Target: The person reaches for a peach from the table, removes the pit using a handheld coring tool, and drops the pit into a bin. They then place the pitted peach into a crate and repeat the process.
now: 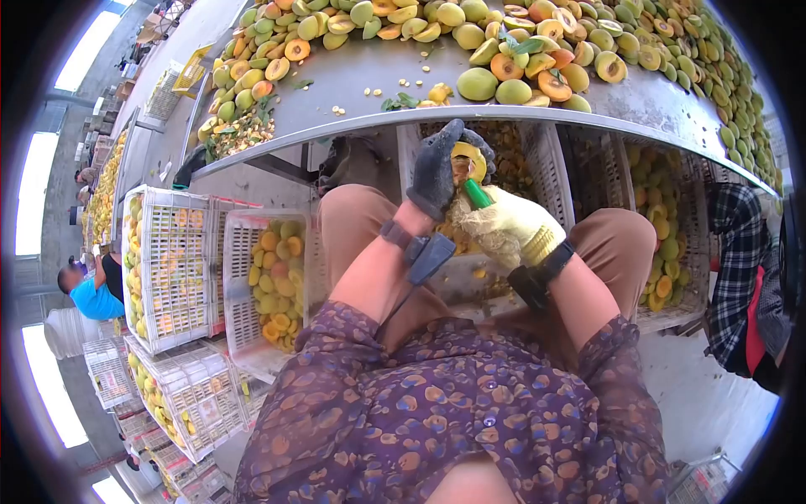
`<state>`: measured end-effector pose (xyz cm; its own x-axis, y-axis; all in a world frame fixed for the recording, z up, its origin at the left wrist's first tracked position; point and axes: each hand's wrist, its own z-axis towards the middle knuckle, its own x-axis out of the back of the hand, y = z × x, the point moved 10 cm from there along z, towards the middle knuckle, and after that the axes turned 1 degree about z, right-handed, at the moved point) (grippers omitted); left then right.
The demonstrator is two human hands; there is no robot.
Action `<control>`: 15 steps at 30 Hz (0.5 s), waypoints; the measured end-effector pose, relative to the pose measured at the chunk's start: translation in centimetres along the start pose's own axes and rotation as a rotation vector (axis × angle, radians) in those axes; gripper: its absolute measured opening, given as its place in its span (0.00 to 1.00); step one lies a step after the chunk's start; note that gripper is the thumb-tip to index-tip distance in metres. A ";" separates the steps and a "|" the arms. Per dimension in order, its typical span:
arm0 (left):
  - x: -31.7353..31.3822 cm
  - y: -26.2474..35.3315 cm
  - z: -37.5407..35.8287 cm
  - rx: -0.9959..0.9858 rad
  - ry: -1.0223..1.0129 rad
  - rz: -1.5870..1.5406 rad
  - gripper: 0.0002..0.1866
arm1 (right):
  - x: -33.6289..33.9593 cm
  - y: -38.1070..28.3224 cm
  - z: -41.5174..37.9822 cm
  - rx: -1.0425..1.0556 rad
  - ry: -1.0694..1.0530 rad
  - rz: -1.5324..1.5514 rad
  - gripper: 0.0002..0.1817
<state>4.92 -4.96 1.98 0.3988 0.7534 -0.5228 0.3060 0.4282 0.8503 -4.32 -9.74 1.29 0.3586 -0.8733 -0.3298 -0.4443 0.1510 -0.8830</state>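
My left hand [435, 172], in a dark grey glove, is closed round a halved yellow peach [472, 156] just below the table's near edge. In my right hand [510, 223], covered by a pale yellow knit glove, is a tool with a green handle [478, 195]. The tool's upper end meets the cut face of the peach, and its tip is hidden there. Both hands are close together above my lap, over a crate [554, 164] holding cut fruit pieces.
A metal table [353, 80] carries heaps of whole and halved peaches [504, 67], with loose pits and leaves. Plastic crates of peaches [172, 260] stand stacked at left; another crate [672, 311] is at right. A person in plaid [732, 269] sits at right, another in blue [96, 294] far left.
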 end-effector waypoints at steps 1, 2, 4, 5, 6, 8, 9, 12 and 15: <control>0.1 -0.6 0.1 0.035 0.010 -0.081 0.21 | 0.1 0.4 0.3 -0.013 -0.030 0.045 0.17; 0.3 -1.0 0.4 0.067 0.018 -0.160 0.21 | 0.4 0.6 0.3 -0.013 -0.027 0.068 0.17; 1.5 -0.2 0.7 0.030 0.109 -0.253 0.23 | 0.1 -0.6 -1.3 0.068 -0.054 0.061 0.18; 2.5 0.1 0.8 0.003 0.197 -0.345 0.24 | 0.5 -1.6 -2.1 0.148 -0.076 0.063 0.18; 2.8 0.8 1.3 -0.020 0.131 -0.455 0.22 | 0.8 -0.6 -1.8 0.090 -0.103 0.027 0.20; 3.6 1.5 0.7 -0.113 0.130 -0.277 0.20 | 3.9 1.2 -1.7 -0.050 0.135 -0.336 0.21; 3.7 2.4 0.4 -0.197 0.126 -0.094 0.18 | 6.3 0.9 -2.3 -0.188 0.383 -0.687 0.23; 2.8 3.0 -0.3 -0.274 0.049 0.326 0.15 | 6.5 -2.3 -2.3 0.036 0.528 -0.693 0.21; 1.8 1.3 -0.6 -0.145 0.002 0.097 0.13 | 5.7 -5.0 -3.0 0.279 0.617 -0.700 0.14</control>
<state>5.50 -2.77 2.21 0.4189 0.7953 -0.4383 0.1386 0.4210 0.8964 -2.53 -16.88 4.87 -0.0605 -0.8847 0.4622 -0.0556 -0.4594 -0.8865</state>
